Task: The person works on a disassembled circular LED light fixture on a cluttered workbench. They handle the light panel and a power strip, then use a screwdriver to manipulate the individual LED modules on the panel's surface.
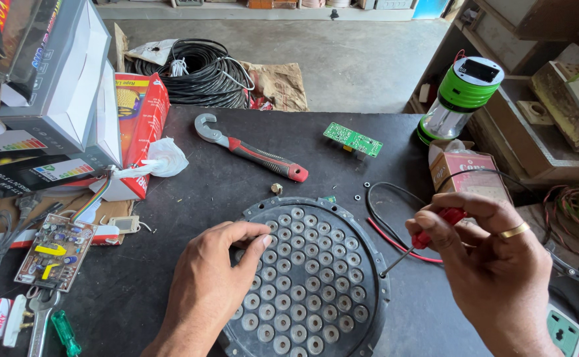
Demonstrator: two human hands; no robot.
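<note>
Left hand presses fingertips on round grey LED plate at bench centre, gripping nothing. Right hand pinches red-handled screwdriver, tip at plate's right rim. Likely rim screw work; next move needs tip seated squarely.

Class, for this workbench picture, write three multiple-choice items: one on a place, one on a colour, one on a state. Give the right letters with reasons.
1. Where does the small green circuit board lie?
A. on the dark tabletop beyond the round grey lens-studded panel
B. on the panel
C. on the floor

2. What colour is the handle of the screwdriver?
A. blue
B. red
C. yellow

3. What does the right hand hold?
A. nothing
B. the hooked grey wrench with a red grip
C. the screwdriver

Answers: 1 A, the board lies on the table past the panel's far rim. 2 B, red shows between the fingers. 3 C, the fingers close round its handle while the left hand rests on the panel.
</note>
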